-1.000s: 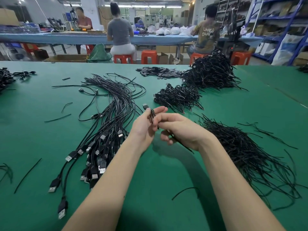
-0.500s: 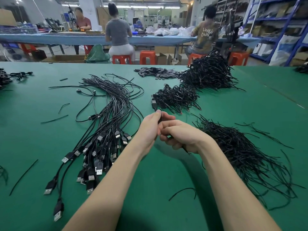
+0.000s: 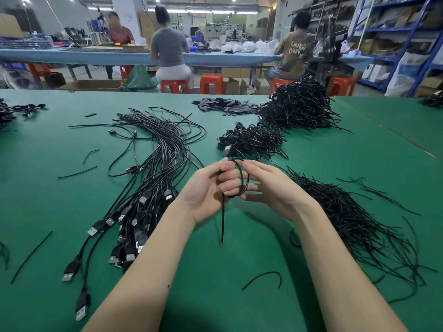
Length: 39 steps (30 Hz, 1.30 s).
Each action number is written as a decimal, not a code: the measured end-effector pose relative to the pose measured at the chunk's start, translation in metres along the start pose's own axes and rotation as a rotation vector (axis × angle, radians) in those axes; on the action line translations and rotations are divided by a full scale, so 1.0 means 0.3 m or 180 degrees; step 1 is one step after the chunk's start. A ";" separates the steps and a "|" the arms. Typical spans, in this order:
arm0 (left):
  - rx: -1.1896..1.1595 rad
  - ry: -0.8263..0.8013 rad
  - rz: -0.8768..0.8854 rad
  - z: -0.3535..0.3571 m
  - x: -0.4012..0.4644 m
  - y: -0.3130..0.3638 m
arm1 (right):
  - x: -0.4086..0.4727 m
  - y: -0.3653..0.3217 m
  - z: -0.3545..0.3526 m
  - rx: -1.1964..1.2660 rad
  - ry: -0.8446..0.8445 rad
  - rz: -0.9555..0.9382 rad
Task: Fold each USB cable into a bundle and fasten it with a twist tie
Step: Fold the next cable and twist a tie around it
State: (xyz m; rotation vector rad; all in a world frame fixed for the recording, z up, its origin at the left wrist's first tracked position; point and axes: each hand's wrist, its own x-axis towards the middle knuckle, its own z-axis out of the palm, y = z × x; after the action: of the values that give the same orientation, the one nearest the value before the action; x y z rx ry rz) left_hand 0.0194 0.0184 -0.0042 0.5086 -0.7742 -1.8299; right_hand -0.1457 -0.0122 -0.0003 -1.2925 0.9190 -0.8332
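Note:
My left hand (image 3: 208, 190) and my right hand (image 3: 271, 188) meet above the middle of the green table (image 3: 239, 295). Between them is a black USB cable (image 3: 242, 182) coiled into a small loop; the fingers of both hands curl round it. One bare end of the cable (image 3: 223, 224) hangs straight down from my left hand to the table. A sheaf of loose black USB cables (image 3: 153, 168) lies to the left, plugs toward me. A heap of black twist ties (image 3: 354, 224) lies to the right.
Two piles of bundled cables sit beyond my hands, a smaller one (image 3: 251, 142) and a larger one (image 3: 299, 106). Stray ties (image 3: 263, 277) dot the table. Three people sit at a blue bench (image 3: 72, 56) behind; shelving (image 3: 395, 32) stands at right.
My hands have drawn slightly apart and the cable, earlier tucked between them, now shows as a loop with one end hanging down. The plug seen above my left hand a second ago is hidden.

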 end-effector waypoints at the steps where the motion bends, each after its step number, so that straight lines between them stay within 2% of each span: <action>1: 0.0040 -0.0061 -0.0037 0.001 -0.002 0.001 | -0.005 -0.004 0.008 -0.0082 -0.0079 -0.0069; 4: 0.0403 0.0023 -0.0077 0.004 -0.001 0.004 | -0.013 -0.010 0.004 -0.0671 0.0135 -0.0205; 7: 0.0846 0.0327 0.0039 0.005 0.011 -0.002 | -0.012 -0.020 0.004 -0.1095 0.0299 -0.0303; 11: 0.1817 0.0762 0.0649 0.001 0.041 -0.031 | -0.009 -0.031 0.021 -0.1181 0.0477 -0.0429; 15: 0.2765 0.1242 0.0895 -0.001 0.055 -0.053 | -0.002 -0.030 0.028 -0.0956 0.0757 -0.0739; 19: 0.2402 0.1431 0.0744 -0.017 0.056 -0.063 | 0.007 -0.021 0.027 -0.1205 0.1037 -0.0967; 23: 0.2311 0.1225 0.0650 0.003 0.058 -0.069 | 0.023 0.003 0.026 -0.1622 0.1292 -0.0868; 26: 0.2268 0.1121 0.0579 0.007 0.055 -0.074 | 0.026 0.014 0.023 -0.0858 0.1301 -0.0616; 29: 0.2962 0.1139 0.0596 -0.006 0.057 -0.076 | 0.023 0.024 0.029 -0.0243 0.1201 -0.0443; 33: 0.3882 0.1480 0.0722 -0.011 0.061 -0.072 | 0.027 0.030 0.042 -0.0020 0.1139 -0.0454; 36: 0.3670 0.1657 0.0877 0.015 0.058 -0.079 | 0.030 0.040 0.050 -0.0202 0.1215 -0.0580; 39: 0.3671 0.1855 0.1132 0.039 0.060 -0.100 | 0.032 0.054 0.064 -0.0859 0.1467 -0.0846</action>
State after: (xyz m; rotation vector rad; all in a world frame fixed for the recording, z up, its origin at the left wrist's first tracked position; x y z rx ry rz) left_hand -0.0146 0.0126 -0.0171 1.4380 -1.3398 -0.6818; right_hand -0.1242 -0.0114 -0.0163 -1.5074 1.2724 -1.2834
